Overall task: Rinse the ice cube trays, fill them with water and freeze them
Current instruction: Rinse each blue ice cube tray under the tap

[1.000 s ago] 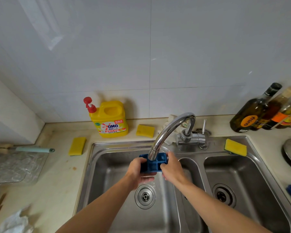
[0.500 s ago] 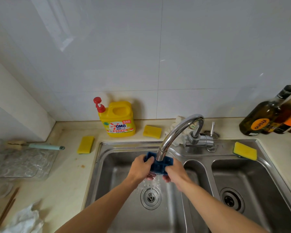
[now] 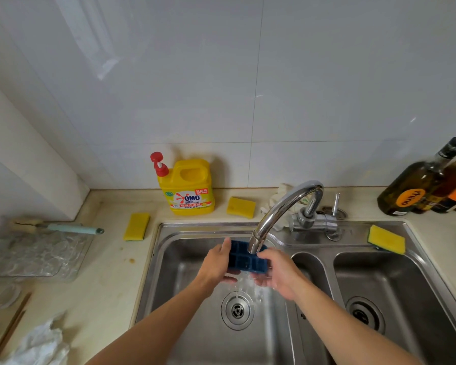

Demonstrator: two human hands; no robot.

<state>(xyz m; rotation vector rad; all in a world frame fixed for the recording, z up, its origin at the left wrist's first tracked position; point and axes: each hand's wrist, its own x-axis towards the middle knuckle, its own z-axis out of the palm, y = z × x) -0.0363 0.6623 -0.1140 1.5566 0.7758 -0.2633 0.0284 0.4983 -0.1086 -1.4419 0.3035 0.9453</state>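
While the sink [image 3: 153, 262] below the grip is catching water from the tap [image 3: 282, 206] just above, the blue ice cube tray [image 3: 244, 260] is being clasped at its ends by the left hand [image 3: 215, 267] and right hand [image 3: 279, 272], so rinsing seems underway, filling and freezing undone.

Home kitchen, pretty obviously: a stainless double sink [image 3: 208, 227] was set into a beige counter [image 3: 108, 272], with white wall tiles [image 3: 195, 88] fitted behind it. A yellow dish soap jug [image 3: 188, 191] and sponges [image 3: 240, 206] were parked just behind the sink, and oil bottles [image 3: 416, 191] were lined up off to its right.
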